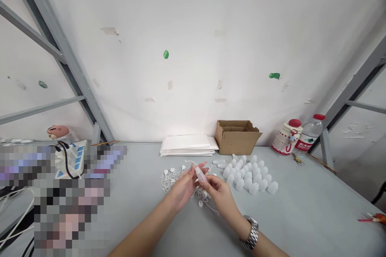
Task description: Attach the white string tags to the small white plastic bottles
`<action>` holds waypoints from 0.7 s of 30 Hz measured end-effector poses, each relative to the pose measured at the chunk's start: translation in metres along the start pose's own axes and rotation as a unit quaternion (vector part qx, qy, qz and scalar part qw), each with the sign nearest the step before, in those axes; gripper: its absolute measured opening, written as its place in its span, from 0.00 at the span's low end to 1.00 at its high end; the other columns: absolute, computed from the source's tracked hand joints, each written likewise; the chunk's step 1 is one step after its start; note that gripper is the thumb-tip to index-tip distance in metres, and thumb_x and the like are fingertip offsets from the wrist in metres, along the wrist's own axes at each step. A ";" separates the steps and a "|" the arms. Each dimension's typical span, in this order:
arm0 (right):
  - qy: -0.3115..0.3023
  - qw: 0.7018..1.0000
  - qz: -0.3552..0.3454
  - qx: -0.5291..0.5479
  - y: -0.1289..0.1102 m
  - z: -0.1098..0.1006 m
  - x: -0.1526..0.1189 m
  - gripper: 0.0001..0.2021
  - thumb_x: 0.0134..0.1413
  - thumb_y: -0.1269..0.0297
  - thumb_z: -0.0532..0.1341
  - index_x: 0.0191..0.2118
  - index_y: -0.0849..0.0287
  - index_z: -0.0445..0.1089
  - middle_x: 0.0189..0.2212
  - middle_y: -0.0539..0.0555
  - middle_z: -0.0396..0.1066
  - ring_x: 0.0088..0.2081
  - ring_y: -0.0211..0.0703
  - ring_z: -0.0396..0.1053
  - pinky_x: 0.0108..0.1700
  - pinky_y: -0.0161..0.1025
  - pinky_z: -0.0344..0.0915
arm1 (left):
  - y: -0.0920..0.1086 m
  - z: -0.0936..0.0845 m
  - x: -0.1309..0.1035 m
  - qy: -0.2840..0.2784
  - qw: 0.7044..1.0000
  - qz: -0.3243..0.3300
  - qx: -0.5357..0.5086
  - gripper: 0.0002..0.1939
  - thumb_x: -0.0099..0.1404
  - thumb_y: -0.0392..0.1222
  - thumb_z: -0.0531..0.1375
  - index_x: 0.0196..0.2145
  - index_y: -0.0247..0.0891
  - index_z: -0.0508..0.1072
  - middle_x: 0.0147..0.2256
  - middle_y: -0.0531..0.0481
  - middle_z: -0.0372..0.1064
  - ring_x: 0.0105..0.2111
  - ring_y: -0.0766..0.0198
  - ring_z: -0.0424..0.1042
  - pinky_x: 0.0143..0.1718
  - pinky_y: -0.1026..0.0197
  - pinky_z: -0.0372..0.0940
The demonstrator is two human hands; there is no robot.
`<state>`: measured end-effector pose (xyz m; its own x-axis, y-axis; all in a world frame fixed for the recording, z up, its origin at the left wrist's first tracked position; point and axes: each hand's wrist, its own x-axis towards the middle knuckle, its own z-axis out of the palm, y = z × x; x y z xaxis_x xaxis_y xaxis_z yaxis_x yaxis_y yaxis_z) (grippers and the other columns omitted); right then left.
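Above the table, in front of me, both my hands meet at one small translucent plastic bottle point(202, 176). My left hand point(183, 188) pinches its upper end, where a thin white cord point(191, 162) sticks out; some of its fingers are extended. The bottle's lower body is gripped between the thumb and fingers of my right hand point(222, 196). Beneath and left of the hands lies a loose pile of white caps with cords point(169, 177). To the right, several frosted plastic pieces point(247, 173) stand close together. Whether the cap is seated on the bottle is too small to tell.
A stack of white flat packets point(188, 148) and an open cardboard box point(238, 142) stand against the wall. At right are a white jar with red lid point(282, 140) and a water bottle point(310, 133). A power strip point(70, 160) with cables lies left.
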<state>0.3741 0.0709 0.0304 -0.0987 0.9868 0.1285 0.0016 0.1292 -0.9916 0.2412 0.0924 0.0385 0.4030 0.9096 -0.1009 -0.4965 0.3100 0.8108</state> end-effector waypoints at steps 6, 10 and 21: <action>-0.005 1.000 0.010 0.005 0.000 0.000 0.000 0.17 0.45 0.50 0.61 0.32 0.60 0.73 0.26 0.52 0.72 0.30 0.42 0.66 0.34 0.36 0.62 | 0.004 -0.002 0.000 0.032 0.999 0.022 0.026 0.22 0.54 0.55 0.60 0.39 0.36 0.74 0.45 0.42 0.68 0.46 0.55 0.63 0.43 0.59 0.57; 0.003 1.000 -0.002 -0.027 0.002 0.000 -0.001 0.16 0.46 0.51 0.61 0.33 0.60 0.72 0.27 0.52 0.72 0.30 0.42 0.66 0.34 0.36 0.62 | 0.004 0.001 -0.001 0.058 0.996 0.042 0.046 0.16 0.50 0.48 0.65 0.33 0.35 0.75 0.43 0.43 0.69 0.45 0.56 0.64 0.43 0.60 0.57; 0.034 0.988 -0.061 -0.140 0.009 -0.002 -0.004 0.12 0.51 0.56 0.58 0.34 0.59 0.72 0.29 0.53 0.72 0.31 0.43 0.66 0.35 0.37 0.62 | 0.003 0.004 -0.002 0.051 0.996 0.051 0.060 0.12 0.49 0.45 0.65 0.27 0.33 0.75 0.36 0.45 0.70 0.36 0.61 0.67 0.38 0.61 0.59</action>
<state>0.3769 0.0684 0.0211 -0.0489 0.9651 0.2574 0.2702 0.2608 -0.9268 0.2422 0.0903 0.0431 0.2731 0.9596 -0.0680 -0.4335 0.1859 0.8818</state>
